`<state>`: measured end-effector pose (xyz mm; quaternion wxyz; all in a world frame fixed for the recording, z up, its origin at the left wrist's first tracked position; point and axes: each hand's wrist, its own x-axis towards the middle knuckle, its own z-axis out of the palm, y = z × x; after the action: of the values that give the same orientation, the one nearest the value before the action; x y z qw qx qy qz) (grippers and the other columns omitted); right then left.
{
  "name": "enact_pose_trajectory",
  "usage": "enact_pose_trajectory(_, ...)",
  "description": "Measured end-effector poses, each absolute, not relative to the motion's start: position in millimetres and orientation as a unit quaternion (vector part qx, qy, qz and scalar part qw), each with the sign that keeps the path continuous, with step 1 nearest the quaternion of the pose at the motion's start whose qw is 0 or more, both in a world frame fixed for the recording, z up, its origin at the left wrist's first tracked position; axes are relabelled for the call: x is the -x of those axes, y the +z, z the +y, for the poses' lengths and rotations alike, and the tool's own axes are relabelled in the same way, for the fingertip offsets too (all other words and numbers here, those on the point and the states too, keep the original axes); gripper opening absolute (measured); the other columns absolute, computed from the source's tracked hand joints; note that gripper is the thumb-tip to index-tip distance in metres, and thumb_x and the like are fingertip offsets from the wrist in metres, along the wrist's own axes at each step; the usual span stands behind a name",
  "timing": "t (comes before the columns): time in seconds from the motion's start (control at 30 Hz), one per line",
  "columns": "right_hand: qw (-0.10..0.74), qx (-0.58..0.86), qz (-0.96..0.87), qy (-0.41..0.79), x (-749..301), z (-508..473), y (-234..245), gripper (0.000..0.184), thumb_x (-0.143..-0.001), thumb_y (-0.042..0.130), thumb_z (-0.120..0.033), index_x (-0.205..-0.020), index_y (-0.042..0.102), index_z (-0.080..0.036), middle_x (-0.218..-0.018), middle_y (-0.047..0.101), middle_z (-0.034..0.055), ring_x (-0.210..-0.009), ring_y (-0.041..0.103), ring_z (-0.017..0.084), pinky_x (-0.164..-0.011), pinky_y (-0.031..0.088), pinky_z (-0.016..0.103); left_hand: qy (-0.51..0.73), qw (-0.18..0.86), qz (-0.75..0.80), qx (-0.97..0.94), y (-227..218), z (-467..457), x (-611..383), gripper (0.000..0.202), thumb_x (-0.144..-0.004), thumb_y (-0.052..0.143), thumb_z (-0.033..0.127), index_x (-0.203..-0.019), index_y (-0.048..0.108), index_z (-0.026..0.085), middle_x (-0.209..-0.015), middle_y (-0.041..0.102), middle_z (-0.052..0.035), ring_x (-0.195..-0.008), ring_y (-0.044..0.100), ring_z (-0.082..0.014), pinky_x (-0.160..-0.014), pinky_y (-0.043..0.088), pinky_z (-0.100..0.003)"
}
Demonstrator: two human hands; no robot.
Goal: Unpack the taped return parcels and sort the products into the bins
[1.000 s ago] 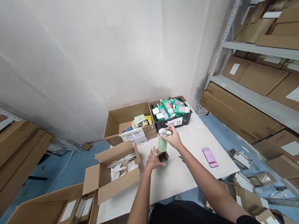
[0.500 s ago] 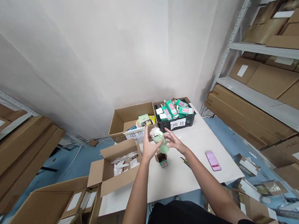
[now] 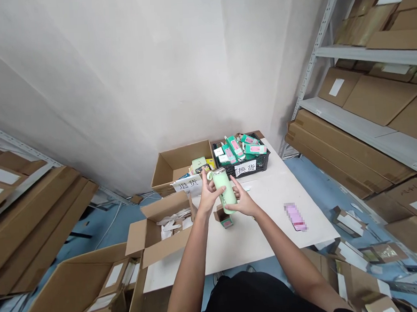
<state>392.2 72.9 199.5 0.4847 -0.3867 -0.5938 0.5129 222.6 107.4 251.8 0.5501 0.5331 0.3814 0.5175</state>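
Observation:
A light green bottle (image 3: 222,188) with a silvery rim and a green strap loop at its top is held over the table, slightly tilted, dark lettering on its side. My left hand (image 3: 208,193) grips it from the left, thumb across its front. From the right, my right hand (image 3: 242,198) closes round its lower part. Just below the bottle, a small open green box (image 3: 226,222) stands on the white table (image 3: 249,247), partly hidden by the bottle.
Behind are a cardboard box (image 3: 167,168) with booklets and a black crate (image 3: 263,162) of green-and-pink boxes, both with paper signs. An open carton (image 3: 150,244) with white packing sits left, a phone (image 3: 295,216) right. Shelves (image 3: 360,95) of cartons flank the table.
The bottle has been turned and stood more upright, so its lettered side and strap loop now show. Both hands have shifted their hold on it. The view has moved slightly.

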Motion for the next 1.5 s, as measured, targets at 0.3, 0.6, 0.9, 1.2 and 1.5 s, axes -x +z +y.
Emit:
enact_pose_trajectory(0.3,0.495,0.391,-0.573,0.524,-391.5,53.9,189.6,0.125,-0.076,0.087,-0.041,-0.169,0.004,-0.034,-0.121,0.065,0.0062,-0.100,0.068,0.023,-0.092,0.056,0.041,0.528,0.548,0.413,-0.501,252.9,94.9,-232.9,0.139,-0.072,0.093,0.044,-0.167,-0.009,0.037,-0.135,0.069,-0.0108,-0.110,0.072,-0.0237,-0.096,0.059,-0.039)
enact_pose_trajectory(0.6,0.489,0.389,-0.547,0.557,-387.7,49.2,188.4,0.126,-0.073,0.089,-0.040,-0.169,0.007,-0.033,-0.123,0.065,0.0072,-0.103,0.067,0.024,-0.094,0.055,0.042,0.514,0.527,0.432,-0.521,247.0,96.5,-228.9,0.139,-0.073,0.092,0.046,-0.168,-0.009,0.036,-0.131,0.070,-0.0091,-0.108,0.071,-0.0224,-0.096,0.058,-0.038)
enact_pose_trajectory(0.9,0.506,0.391,-0.508,0.577,-398.1,57.3,181.0,0.129,-0.070,0.092,-0.042,-0.169,0.009,-0.037,-0.125,0.062,0.0073,-0.101,0.068,0.023,-0.088,0.058,0.039,0.510,0.533,0.415,-0.532,242.5,116.0,-243.6,0.132,-0.073,0.090,0.049,-0.169,0.002,0.031,-0.134,0.068,-0.0129,-0.112,0.070,-0.0260,-0.099,0.057,-0.043)
enact_pose_trajectory(1.2,0.513,0.409,-0.503,0.561,-403.9,70.5,179.0,0.136,-0.070,0.092,-0.041,-0.169,-0.001,-0.038,-0.123,0.063,0.0058,-0.105,0.067,0.023,-0.093,0.056,0.040,0.485,0.567,0.404,-0.529,235.4,131.8,-238.9,0.132,-0.070,0.092,0.044,-0.169,0.006,0.030,-0.115,0.072,-0.0067,-0.102,0.071,-0.0214,-0.092,0.057,-0.037)
enact_pose_trajectory(1.5,0.515,0.399,-0.510,0.561,-390.1,77.8,183.2,0.132,-0.071,0.089,-0.036,-0.168,-0.001,-0.040,-0.128,0.061,0.0062,-0.104,0.069,0.022,-0.088,0.058,0.037,0.503,0.586,0.405,-0.490,237.7,132.7,-233.1,0.138,-0.071,0.092,0.048,-0.168,-0.004,0.033,-0.123,0.070,-0.0093,-0.108,0.071,-0.0242,-0.095,0.058,-0.042)
